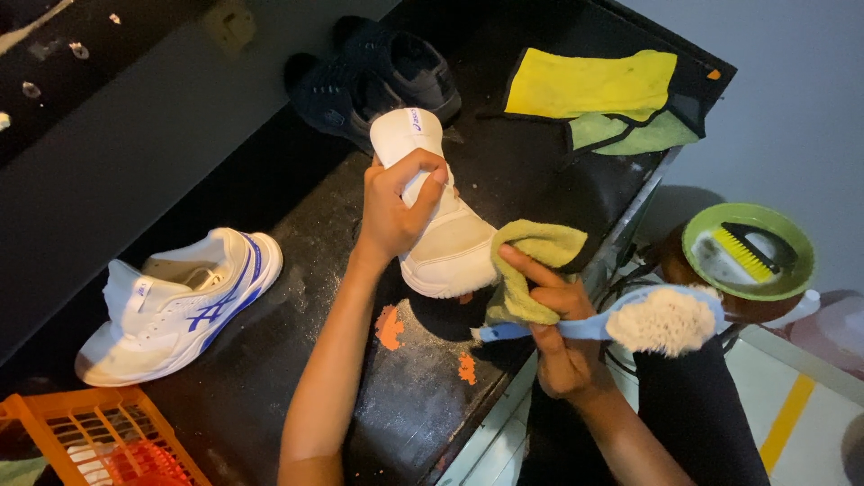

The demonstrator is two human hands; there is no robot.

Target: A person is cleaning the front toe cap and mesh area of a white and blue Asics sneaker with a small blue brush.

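Left hand fingers grasp white shoe; right hand clenches cloth (brush too) against its toe.

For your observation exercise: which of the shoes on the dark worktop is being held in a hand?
The plain white shoe, gripped by the left hand; the blue-striped white shoe and dark pair lie untouched.

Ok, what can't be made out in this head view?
- Shoe: the left hand covers its middle, and the cloth covers part of its toe.
- Brush: its handle is partly hidden inside the right hand.
- Crate: cut off by the bottom edge; its contents are unclear.
- Dark shoes: too dim for detail.
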